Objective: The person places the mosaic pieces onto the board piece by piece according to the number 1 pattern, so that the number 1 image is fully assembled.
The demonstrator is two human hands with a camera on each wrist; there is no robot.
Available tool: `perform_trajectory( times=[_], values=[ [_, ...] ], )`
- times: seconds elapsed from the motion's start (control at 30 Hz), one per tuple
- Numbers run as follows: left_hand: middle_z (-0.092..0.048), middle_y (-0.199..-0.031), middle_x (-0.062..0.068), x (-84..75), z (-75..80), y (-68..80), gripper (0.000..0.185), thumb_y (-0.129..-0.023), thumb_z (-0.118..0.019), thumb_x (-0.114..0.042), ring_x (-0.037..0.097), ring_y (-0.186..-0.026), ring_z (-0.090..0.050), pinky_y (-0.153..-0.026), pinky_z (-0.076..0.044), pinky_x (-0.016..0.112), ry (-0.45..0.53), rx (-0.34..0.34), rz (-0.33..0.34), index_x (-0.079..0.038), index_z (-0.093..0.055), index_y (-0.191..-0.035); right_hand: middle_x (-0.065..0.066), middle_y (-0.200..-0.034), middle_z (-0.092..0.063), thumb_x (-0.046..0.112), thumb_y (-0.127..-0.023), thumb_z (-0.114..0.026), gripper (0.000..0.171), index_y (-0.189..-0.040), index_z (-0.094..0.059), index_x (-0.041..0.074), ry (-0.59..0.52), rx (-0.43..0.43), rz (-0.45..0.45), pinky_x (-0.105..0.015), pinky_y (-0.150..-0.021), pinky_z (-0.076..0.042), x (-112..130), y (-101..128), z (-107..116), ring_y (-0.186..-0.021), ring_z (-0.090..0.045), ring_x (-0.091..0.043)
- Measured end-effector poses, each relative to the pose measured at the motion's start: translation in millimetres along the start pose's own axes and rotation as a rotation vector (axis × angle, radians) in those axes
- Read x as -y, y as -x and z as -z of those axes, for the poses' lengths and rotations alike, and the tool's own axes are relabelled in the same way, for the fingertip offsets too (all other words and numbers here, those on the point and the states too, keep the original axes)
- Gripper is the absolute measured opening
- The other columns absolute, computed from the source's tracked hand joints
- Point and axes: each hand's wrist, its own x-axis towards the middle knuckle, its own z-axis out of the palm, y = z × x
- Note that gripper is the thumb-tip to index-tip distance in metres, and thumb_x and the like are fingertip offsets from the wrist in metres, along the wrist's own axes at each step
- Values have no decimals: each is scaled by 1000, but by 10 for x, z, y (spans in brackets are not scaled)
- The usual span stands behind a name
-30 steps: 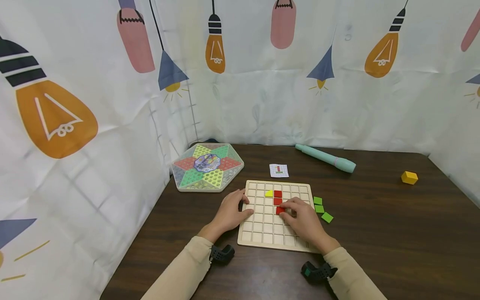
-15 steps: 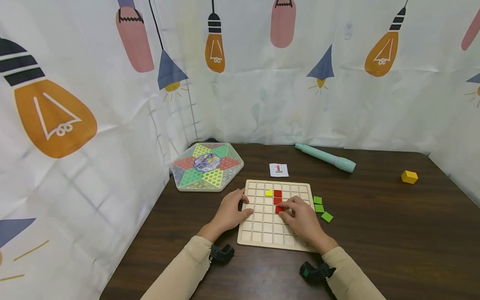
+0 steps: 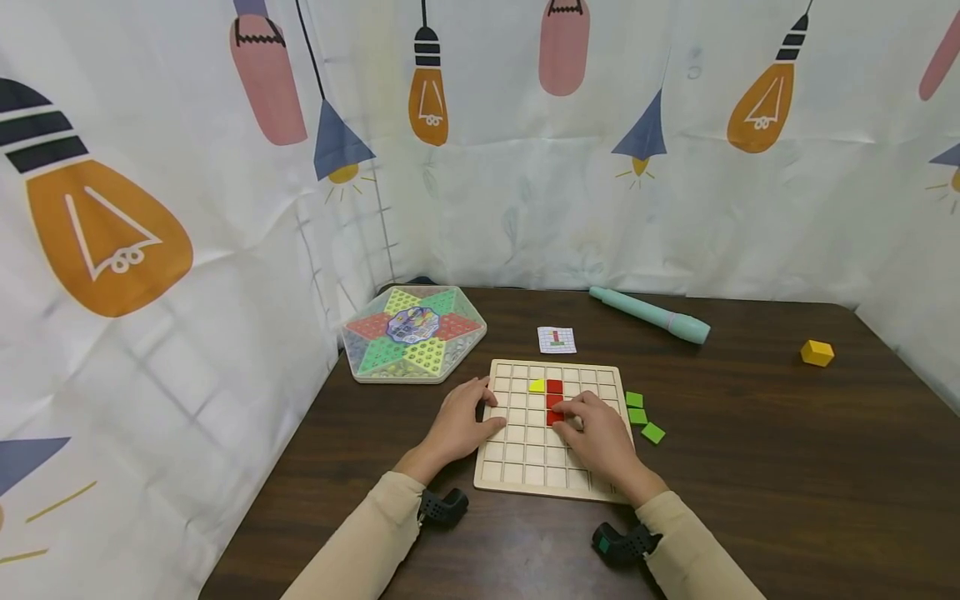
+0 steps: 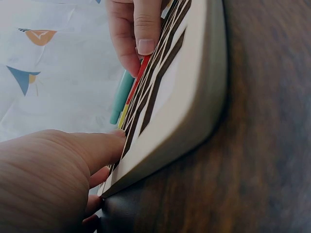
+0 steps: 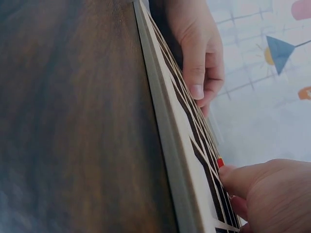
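A wooden grid board lies on the dark table. My left hand grips its left edge, thumb on the top face and the other fingers at the side, as the left wrist view also shows. My right hand reaches over the board and pinches the lowest red square tile between thumb and index finger. Two more red tiles continue the column above it, the middle one partly covered by the index finger. A yellow piece sits in the cell left of the top red tile.
Several green square tiles lie right of the board. Behind it is a small printed pattern card. A hexagonal Chinese checkers box stands back left, a mint-green tube back right, a yellow block far right.
The right hand has shifted slightly left, sliding the lowest red tile into line with the red column. My left hand stays on the board's edge.
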Motion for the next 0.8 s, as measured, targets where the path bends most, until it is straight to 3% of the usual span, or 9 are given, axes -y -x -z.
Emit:
perform_trajectory(
  times=[0.57,0.8],
  values=[
    [-42,-150,16,-2,18,18,20,-89,-73,-27,33,-143,-31,-115,-23,55,-1,4,16,-13,-59,-96,4,-95,-58,24,-86,-76,22,-108,-74,19,-21,-16,-2,-30,-60,-36,-10,-3,-30,-72,-44,-14],
    [-41,-151,15,7,11,22,20,-90,-72,-27,33,-144,-30,-115,-23,55,9,18,19,-13,-60,-97,4,-97,-58,20,-89,-72,21,-109,-73,17,-124,-59,3,-29,-63,-40,-23,42,32,-77,-47,-14]
  ],
)
